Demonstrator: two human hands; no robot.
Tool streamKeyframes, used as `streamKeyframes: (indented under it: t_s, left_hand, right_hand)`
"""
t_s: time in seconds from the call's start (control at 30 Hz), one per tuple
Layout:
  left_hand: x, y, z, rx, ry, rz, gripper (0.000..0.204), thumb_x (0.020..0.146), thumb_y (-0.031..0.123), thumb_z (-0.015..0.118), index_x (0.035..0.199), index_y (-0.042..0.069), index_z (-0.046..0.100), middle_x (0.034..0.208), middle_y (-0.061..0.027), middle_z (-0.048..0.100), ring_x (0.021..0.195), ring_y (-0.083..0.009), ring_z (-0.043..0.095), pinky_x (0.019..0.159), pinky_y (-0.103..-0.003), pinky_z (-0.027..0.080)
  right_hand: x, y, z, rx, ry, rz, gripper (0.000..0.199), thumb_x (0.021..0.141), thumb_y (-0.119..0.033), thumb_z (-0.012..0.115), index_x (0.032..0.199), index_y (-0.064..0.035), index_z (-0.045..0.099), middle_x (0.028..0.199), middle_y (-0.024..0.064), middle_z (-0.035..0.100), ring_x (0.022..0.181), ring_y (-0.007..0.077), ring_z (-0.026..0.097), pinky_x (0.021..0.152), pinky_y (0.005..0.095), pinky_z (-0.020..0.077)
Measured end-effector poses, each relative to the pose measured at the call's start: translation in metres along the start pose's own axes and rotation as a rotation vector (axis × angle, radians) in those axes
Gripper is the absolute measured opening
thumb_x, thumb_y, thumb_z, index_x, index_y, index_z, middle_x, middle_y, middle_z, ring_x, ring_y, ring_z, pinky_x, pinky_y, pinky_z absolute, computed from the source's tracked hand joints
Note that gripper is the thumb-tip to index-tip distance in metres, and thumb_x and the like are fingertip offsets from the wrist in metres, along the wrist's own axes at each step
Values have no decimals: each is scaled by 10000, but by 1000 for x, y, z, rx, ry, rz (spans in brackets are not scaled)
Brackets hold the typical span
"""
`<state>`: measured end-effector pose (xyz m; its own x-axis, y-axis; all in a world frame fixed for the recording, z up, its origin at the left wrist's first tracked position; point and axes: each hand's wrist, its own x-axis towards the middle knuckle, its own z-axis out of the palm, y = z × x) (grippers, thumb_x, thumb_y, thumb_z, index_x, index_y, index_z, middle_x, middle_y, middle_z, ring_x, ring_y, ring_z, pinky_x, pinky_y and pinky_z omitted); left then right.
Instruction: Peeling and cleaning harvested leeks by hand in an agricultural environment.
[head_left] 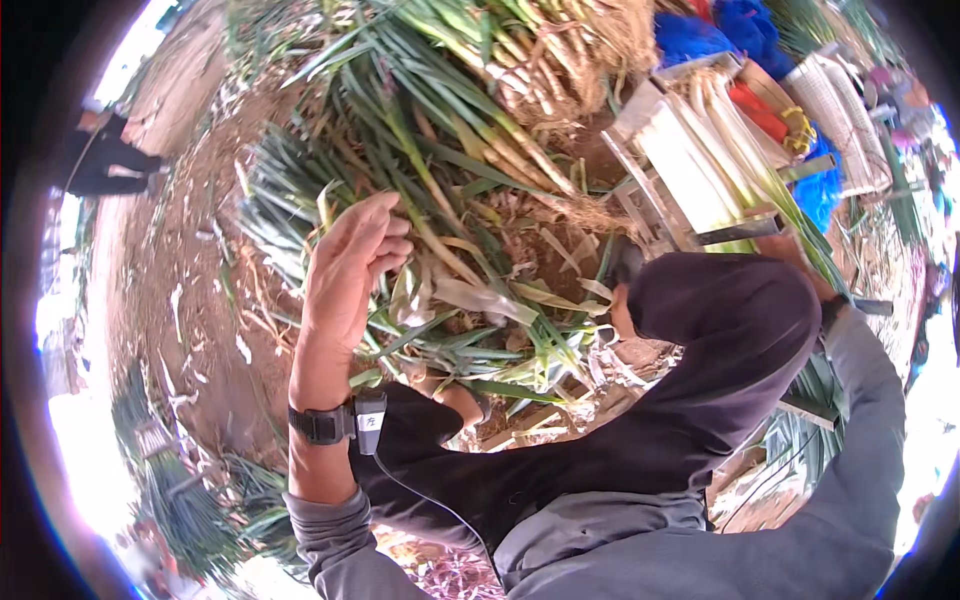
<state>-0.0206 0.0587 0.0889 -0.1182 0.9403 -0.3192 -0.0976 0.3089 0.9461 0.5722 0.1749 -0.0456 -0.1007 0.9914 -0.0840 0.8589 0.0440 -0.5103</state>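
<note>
My left hand (358, 255) hovers over a heap of untrimmed long green onions (430, 170), its fingers loosely curled and slightly apart, with nothing visible in them. These onions have dark green leaves, soiled stalks and tangled roots. At the right, my right hand (790, 250) rests by a bundle of peeled green onions (705, 140), close to their green leaves. A metal bar and my knee hide its fingers, so its grip does not show. The peeled onions lie side by side on a small wooden-framed stand (650, 195), white ends facing away from me.
Peeled-off leaves and skins (540, 340) litter the ground between my feet. More green onions (190, 510) lie at the lower left. Behind the stand are blue bags (735, 35) and a white basket (845, 125). A person (110, 155) stands at the far left on bare soil (150, 290).
</note>
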Motion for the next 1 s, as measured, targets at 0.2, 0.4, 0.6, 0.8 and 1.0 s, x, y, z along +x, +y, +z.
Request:
streamKeyframes:
  t_s: [0.2,0.4,0.6,0.8,1.0]
  left_hand:
    - [-34,12,-23,-220,44,142,380,1019,277,607,1285,6,623,996,-47,700,871,-112,655,814,-272,525]
    - [-53,10,-54,-310,208,134,349,1026,239,592,1287,7,618,982,-40,698,860,-99,651,795,-267,518]
    - [-67,22,-59,-348,257,234,327,1032,214,579,1281,6,619,1003,-53,692,842,-101,648,790,-260,518]
    - [-72,13,-82,-354,339,224,343,1042,174,537,1331,-6,580,1009,-29,669,868,-94,592,780,-258,488]
    - [-74,7,-100,-395,404,205,310,1028,213,588,1265,19,634,974,-44,704,820,-103,628,786,-272,502]
  right_hand:
    - [-3,-69,-148,298,113,43,272,972,-244,607,1155,-50,661,746,11,596,629,96,550,598,262,460]
    - [29,-315,-89,278,-202,-286,326,1011,-308,589,1159,-22,640,795,14,629,680,73,616,582,202,477]
    - [74,-382,187,-110,-645,-815,348,940,-329,634,1101,-27,698,967,158,737,847,291,715,813,399,551]
    - [12,-319,389,162,-564,-191,331,927,-298,624,1011,22,616,1011,275,669,949,439,655,814,514,502]
    - [-9,-344,355,555,-642,-142,402,899,-347,683,1044,26,644,790,104,650,679,191,614,666,332,522]
